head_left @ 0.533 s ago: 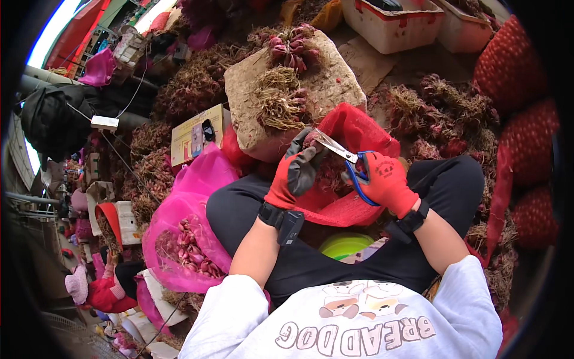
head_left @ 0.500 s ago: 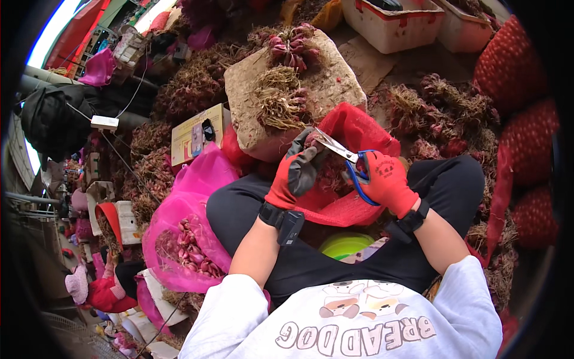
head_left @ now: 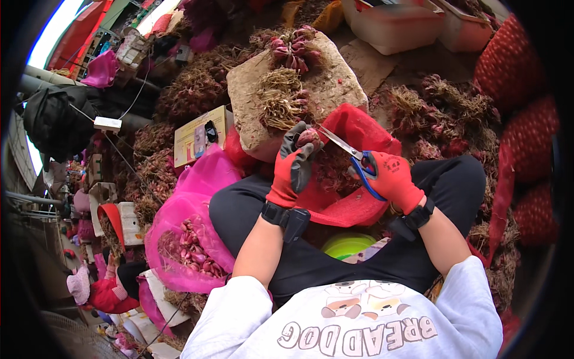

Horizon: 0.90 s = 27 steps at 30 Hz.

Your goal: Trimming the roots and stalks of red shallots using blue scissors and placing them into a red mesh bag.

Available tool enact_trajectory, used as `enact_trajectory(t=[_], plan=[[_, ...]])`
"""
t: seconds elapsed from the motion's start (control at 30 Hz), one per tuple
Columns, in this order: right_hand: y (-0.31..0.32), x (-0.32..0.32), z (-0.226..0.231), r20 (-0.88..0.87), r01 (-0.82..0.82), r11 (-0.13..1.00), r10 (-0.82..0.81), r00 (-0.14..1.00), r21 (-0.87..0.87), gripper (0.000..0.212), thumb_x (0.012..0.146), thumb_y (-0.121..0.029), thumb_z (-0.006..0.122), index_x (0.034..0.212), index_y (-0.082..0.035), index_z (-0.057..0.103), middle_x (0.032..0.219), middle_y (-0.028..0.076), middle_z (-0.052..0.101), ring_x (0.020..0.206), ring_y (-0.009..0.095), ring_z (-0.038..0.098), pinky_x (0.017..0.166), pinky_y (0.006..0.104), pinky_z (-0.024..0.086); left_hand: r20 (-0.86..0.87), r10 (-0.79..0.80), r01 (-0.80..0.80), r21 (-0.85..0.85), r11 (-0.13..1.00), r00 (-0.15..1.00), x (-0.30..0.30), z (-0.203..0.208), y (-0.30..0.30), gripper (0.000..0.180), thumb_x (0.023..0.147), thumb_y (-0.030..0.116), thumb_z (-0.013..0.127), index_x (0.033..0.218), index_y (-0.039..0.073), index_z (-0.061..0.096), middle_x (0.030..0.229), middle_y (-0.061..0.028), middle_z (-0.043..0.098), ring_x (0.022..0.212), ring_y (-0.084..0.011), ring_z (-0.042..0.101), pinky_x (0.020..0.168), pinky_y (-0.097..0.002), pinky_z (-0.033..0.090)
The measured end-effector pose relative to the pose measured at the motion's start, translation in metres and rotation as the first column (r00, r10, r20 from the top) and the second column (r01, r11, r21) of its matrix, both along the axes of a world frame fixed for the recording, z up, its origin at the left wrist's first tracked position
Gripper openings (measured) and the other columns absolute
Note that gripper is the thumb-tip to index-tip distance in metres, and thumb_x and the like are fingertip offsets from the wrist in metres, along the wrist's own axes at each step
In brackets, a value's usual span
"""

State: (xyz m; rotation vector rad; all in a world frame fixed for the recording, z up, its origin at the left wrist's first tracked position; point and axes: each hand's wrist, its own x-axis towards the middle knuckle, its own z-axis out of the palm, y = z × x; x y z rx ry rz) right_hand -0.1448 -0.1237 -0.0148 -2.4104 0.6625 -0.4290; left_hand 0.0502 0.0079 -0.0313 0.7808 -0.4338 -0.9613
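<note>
My left hand (head_left: 291, 170), in a red glove with a dark grey palm, holds a shallot bulb (head_left: 309, 139) upright in its fingertips. My right hand (head_left: 391, 181), in a matching red glove, grips blue-handled scissors (head_left: 344, 145). Their metal blades point up and left, with the tips just right of the shallot. Below both hands, a red mesh bag (head_left: 350, 210) with shallots inside lies open between my legs. Beyond my left hand stands a pale, rough block (head_left: 335, 81), carrying a bunch of shallots (head_left: 294, 51) and dry root-like strands (head_left: 281, 102).
A pink mesh bag (head_left: 164, 230) with loose shallots lies by my left knee. Beyond it are a cardboard box (head_left: 185, 140) and shallot heaps (head_left: 194, 84). Full red mesh sacks (head_left: 517, 66) line the right. White boxes (head_left: 394, 30) stand at the far side. A person (head_left: 104, 293) sits far left.
The scissors have drawn back slightly right and down, away from the shallot. My left hand has tilted, bringing the bulb more into view. The white box at the far side has shifted and looks blurred.
</note>
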Motion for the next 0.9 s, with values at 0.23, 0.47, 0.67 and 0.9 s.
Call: enact_trajectory(t=[0.23, 0.47, 0.67, 0.9], plan=[[-0.003, -0.001, -0.007, -0.039, -0.01, 0.977, 0.002, 0.999, -0.211, 0.043, 0.074, -0.049, 0.067, 0.093, -0.011, 0.06, 0.08, 0.009, 0.063, 0.073, 0.028, 0.062, 0.063, 0.0387, 0.048, 0.079, -0.028, 0.026, 0.029, 0.999, 0.996, -0.001, 0.005, 0.0, 0.047, 0.089, -0.006, 0.047, 0.133, 0.005, 0.038, 0.114, -0.0074, 0.055, 0.102, -0.0177, 0.057, 0.099, -0.0368, 0.043], [-0.006, -0.001, 0.0, -0.043, -0.017, 0.98, 0.008, 0.999, -0.196, 0.043, 0.072, -0.046, 0.07, 0.094, -0.011, 0.06, 0.082, 0.008, 0.063, 0.072, 0.027, 0.062, 0.062, 0.0383, 0.048, 0.023, -0.054, 0.052, 0.044, 0.998, 0.998, -0.002, 0.008, -0.002, 0.046, 0.089, -0.004, 0.048, 0.133, 0.006, 0.038, 0.111, -0.0046, 0.055, 0.101, -0.0158, 0.057, 0.098, -0.0355, 0.044], [-0.005, -0.002, -0.002, -0.085, -0.016, 0.983, 0.0, 0.996, -0.185, 0.044, 0.071, -0.046, 0.07, 0.097, -0.012, 0.059, 0.083, 0.008, 0.063, 0.076, 0.028, 0.062, 0.066, 0.0389, 0.047, -0.01, -0.046, 0.046, 0.072, 0.996, 0.999, 0.0, 0.008, -0.001, 0.046, 0.088, -0.003, 0.049, 0.132, 0.006, 0.039, 0.111, -0.005, 0.055, 0.102, -0.0161, 0.057, 0.097, -0.0345, 0.045], [-0.01, -0.006, -0.014, -0.186, -0.062, 0.985, 0.031, 0.982, -0.163, 0.04, 0.071, -0.044, 0.07, 0.093, -0.012, 0.06, 0.082, 0.008, 0.064, 0.076, 0.029, 0.063, 0.066, 0.0392, 0.047, -0.006, -0.09, 0.09, 0.017, 0.996, 0.996, 0.001, 0.003, 0.0, 0.046, 0.088, -0.003, 0.05, 0.131, 0.007, 0.041, 0.112, -0.006, 0.054, 0.102, -0.0176, 0.057, 0.098, -0.0368, 0.044]])
